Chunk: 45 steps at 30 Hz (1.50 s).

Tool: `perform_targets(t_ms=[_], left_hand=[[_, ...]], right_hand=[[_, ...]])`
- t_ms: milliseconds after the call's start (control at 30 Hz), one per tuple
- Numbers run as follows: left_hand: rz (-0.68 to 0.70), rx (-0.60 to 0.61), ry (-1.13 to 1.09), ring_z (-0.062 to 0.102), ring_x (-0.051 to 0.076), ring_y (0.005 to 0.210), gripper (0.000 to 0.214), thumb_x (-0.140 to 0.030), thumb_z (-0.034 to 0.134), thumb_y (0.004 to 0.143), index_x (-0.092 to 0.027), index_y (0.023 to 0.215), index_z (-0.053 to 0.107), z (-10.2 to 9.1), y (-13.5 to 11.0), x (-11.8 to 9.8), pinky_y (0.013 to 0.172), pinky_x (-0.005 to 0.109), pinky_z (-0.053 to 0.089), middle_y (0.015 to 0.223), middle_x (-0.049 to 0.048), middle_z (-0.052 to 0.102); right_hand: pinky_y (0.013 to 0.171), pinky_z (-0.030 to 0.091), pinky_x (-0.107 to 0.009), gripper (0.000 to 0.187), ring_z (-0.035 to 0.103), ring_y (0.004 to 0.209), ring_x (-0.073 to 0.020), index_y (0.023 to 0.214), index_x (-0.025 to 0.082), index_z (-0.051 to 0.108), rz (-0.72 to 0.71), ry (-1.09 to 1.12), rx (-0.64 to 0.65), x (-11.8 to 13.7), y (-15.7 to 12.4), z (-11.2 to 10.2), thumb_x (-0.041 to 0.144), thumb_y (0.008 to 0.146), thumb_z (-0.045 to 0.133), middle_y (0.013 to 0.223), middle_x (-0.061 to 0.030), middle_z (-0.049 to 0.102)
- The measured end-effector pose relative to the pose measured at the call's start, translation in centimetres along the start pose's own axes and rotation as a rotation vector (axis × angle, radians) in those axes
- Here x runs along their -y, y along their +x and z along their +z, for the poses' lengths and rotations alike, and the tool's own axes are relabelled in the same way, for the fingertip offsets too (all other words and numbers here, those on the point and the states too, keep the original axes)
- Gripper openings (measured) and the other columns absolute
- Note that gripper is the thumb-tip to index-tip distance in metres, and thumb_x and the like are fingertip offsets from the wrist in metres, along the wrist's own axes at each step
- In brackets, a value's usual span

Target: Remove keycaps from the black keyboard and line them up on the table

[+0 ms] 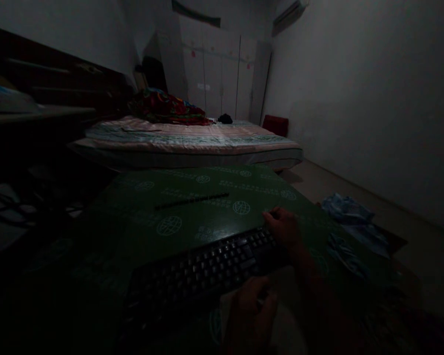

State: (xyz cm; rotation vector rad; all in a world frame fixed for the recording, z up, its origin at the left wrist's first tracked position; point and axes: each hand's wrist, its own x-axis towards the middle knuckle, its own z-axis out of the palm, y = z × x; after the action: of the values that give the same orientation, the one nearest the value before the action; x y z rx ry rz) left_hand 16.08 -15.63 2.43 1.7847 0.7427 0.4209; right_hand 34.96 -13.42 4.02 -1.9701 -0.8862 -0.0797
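Observation:
A black keyboard [207,271] lies at a slant on a green board printed with globe logos [177,182]. My right hand [284,228] is at the keyboard's far right corner, its fingers curled in. Whether it grips anything there is too dark to see. Close to the keyboard's near edge is my left hand [252,308], with thumb and fingers drawn together; what they hold, if anything, cannot be made out. Beneath and beside that hand lies a pale, flat piece [286,320], perhaps cloth or paper. A long, thin dark strip [192,200] rests beyond the keyboard.
A bed [192,140] with a red patterned blanket [166,106] stands beyond the board. Crumpled bluish cloth [348,209] and a striped cloth [346,254] lie on the right. A pale wardrobe [218,74] is at the back. The room is very dim.

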Motion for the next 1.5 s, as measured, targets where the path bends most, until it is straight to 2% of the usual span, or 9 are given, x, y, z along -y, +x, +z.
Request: perform_targets(t_ms=[167, 333, 533, 833, 933, 1167, 1333, 1433, 1500], left_hand=[[0.061, 0.046, 0.130, 0.057, 0.018, 0.080, 0.019, -0.024, 0.046, 0.075, -0.017, 0.083, 0.062, -1.2, 0.9, -0.7, 0.072, 0.026, 0.044, 0.087, 0.0058, 0.063], [0.096, 0.057, 0.151, 0.056, 0.016, 0.074, 0.018, -0.024, 0.042, 0.078, -0.017, 0.076, 0.059, -2.3, 1.9, -0.4, 0.067, 0.024, 0.043, 0.080, 0.0041, 0.060], [0.149, 0.065, 0.203, 0.056, 0.015, 0.075, 0.018, -0.022, 0.041, 0.079, -0.017, 0.072, 0.057, -2.2, 1.8, 0.3, 0.067, 0.023, 0.043, 0.080, 0.0049, 0.060], [0.258, 0.008, 0.318, 0.057, 0.013, 0.073, 0.018, -0.018, 0.041, 0.080, -0.018, 0.072, 0.057, -1.8, 0.8, 0.1, 0.066, 0.020, 0.044, 0.078, 0.0039, 0.062], [0.292, 0.010, 0.358, 0.058, 0.013, 0.071, 0.016, -0.017, 0.042, 0.080, -0.018, 0.071, 0.057, -1.9, 0.6, 0.1, 0.066, 0.021, 0.043, 0.077, 0.0039, 0.062], [0.272, 0.039, 0.399, 0.057, 0.013, 0.069, 0.017, -0.019, 0.042, 0.080, -0.017, 0.071, 0.056, -2.7, 0.8, -0.4, 0.062, 0.021, 0.042, 0.076, 0.0042, 0.061], [0.281, 0.062, 0.470, 0.055, 0.013, 0.069, 0.016, -0.018, 0.043, 0.077, -0.016, 0.069, 0.057, -4.2, 3.1, -1.6, 0.063, 0.022, 0.041, 0.074, 0.0034, 0.060], [0.260, 0.030, 0.577, 0.056, 0.016, 0.074, 0.016, -0.018, 0.044, 0.075, -0.014, 0.071, 0.059, -4.5, 6.4, -1.9, 0.066, 0.025, 0.041, 0.076, 0.0057, 0.060], [0.254, -0.015, 0.645, 0.056, 0.018, 0.079, 0.019, -0.018, 0.044, 0.075, -0.014, 0.080, 0.061, -4.1, 9.1, -1.8, 0.071, 0.027, 0.041, 0.083, 0.0077, 0.061]], right_hand=[[0.052, 0.036, -0.023, 0.027, 0.058, 0.056, -0.0158, 0.059, 0.017, 0.059, -0.048, -0.134, -0.004, -1.4, 0.9, 2.2, 0.039, 0.071, 0.051, 0.058, -0.0050, 0.063], [0.053, 0.037, -0.023, 0.026, 0.059, 0.057, -0.0161, 0.063, 0.017, 0.060, -0.068, -0.134, 0.025, -2.8, 0.6, 3.2, 0.039, 0.073, 0.050, 0.060, -0.0052, 0.064], [0.051, 0.036, -0.023, 0.026, 0.058, 0.054, -0.0151, 0.063, 0.017, 0.060, -0.088, -0.154, 0.031, -2.8, 0.6, 3.4, 0.039, 0.072, 0.050, 0.059, -0.0044, 0.064], [0.054, 0.034, -0.022, 0.020, 0.061, 0.061, -0.0162, 0.072, 0.017, 0.062, -0.211, -0.327, 0.175, -2.3, 0.5, 4.1, 0.034, 0.076, 0.051, 0.065, -0.0058, 0.066], [0.053, 0.034, -0.022, 0.019, 0.060, 0.061, -0.0163, 0.072, 0.017, 0.062, -0.194, -0.300, 0.171, -2.5, 0.7, 4.3, 0.032, 0.075, 0.051, 0.064, -0.0058, 0.065], [0.052, 0.035, -0.021, 0.021, 0.057, 0.057, -0.0138, 0.065, 0.017, 0.060, -0.145, -0.072, 0.162, -3.2, 0.9, 4.0, 0.034, 0.073, 0.051, 0.060, -0.0024, 0.061], [0.050, 0.034, -0.021, 0.020, 0.056, 0.054, -0.0131, 0.067, 0.017, 0.060, -0.167, -0.085, 0.133, -3.2, 0.7, 4.3, 0.033, 0.074, 0.049, 0.059, -0.0028, 0.062], [0.050, 0.033, -0.021, 0.021, 0.057, 0.054, -0.0133, 0.069, 0.017, 0.060, -0.171, -0.128, 0.114, -3.2, 0.6, 4.4, 0.033, 0.075, 0.048, 0.060, -0.0033, 0.062], [0.050, 0.033, -0.021, 0.021, 0.058, 0.055, -0.0138, 0.069, 0.017, 0.059, -0.175, -0.155, 0.111, -3.2, 0.4, 4.5, 0.033, 0.075, 0.047, 0.061, -0.0038, 0.063]])
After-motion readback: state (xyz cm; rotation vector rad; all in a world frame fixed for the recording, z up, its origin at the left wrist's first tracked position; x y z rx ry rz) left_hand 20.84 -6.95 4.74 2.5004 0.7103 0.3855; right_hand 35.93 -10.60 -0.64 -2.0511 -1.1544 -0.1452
